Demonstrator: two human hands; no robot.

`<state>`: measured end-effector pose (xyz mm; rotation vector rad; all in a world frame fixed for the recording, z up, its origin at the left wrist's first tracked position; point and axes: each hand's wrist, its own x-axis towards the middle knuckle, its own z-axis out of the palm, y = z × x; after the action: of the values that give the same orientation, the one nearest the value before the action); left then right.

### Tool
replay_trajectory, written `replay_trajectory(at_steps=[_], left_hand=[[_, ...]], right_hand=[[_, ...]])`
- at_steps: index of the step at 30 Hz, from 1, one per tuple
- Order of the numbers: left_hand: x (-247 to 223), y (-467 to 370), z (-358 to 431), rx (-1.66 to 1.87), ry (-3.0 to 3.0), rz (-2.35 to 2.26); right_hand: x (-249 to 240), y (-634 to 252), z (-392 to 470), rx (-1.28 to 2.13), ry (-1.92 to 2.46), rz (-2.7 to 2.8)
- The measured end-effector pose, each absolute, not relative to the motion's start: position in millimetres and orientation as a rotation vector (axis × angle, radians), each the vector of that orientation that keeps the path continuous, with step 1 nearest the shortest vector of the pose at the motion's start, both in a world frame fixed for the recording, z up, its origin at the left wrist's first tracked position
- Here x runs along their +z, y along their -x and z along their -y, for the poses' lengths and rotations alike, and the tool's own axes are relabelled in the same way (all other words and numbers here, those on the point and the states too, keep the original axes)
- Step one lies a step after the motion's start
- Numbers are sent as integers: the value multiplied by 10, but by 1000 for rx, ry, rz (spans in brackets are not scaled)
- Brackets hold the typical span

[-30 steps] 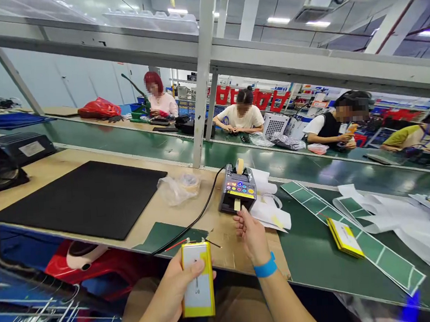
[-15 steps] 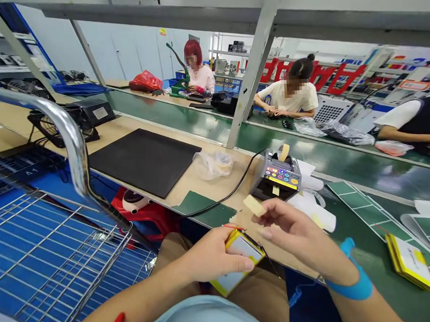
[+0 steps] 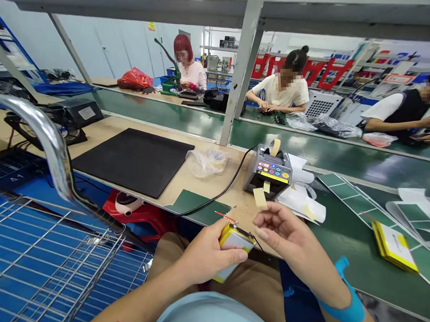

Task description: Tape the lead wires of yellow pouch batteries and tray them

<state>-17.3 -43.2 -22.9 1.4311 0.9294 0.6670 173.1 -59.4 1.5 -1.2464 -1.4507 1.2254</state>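
Observation:
My left hand (image 3: 208, 251) is wrapped round a battery pack (image 3: 237, 240) with yellow edges and a silver-white face, the thumb lying across that face. The pack is tilted above my lap. A red wire and a dark wire stick out from its top end. Just to the right, my right hand (image 3: 285, 229) has its fingers curled, with a short piece of cream tape (image 3: 259, 198) upright at the fingertips. Whether the thumb presses on the tape I cannot tell. Behind this hand stands a tape dispenser (image 3: 269, 170) with a lit display; another piece of tape (image 3: 267, 186) pokes from its front.
A second battery pack (image 3: 394, 246) lies on the right by sheets of green labels (image 3: 357, 204). A black mat (image 3: 135, 160), a plastic bag (image 3: 206, 162) and a cable are on the bench. A wire cart (image 3: 62, 265) with a chrome handle stands left. Several co-workers sit opposite.
The tape piece at my right fingertips has turned from slanted to nearly upright. My left hand and the battery pack have tilted slightly. The whole view has shifted a little.

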Motion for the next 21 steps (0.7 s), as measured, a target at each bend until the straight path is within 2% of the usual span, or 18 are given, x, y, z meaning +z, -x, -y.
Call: replay_trajectory(at_steps=[6, 21], left_hand=[[-236, 180, 436, 658, -1324, -877], [-271, 159, 521, 522, -1188, -865]], right_hand=[[-235, -1787, 703, 1266, 1217, 1321], [-246, -1770, 686, 1373, 1201, 1478]])
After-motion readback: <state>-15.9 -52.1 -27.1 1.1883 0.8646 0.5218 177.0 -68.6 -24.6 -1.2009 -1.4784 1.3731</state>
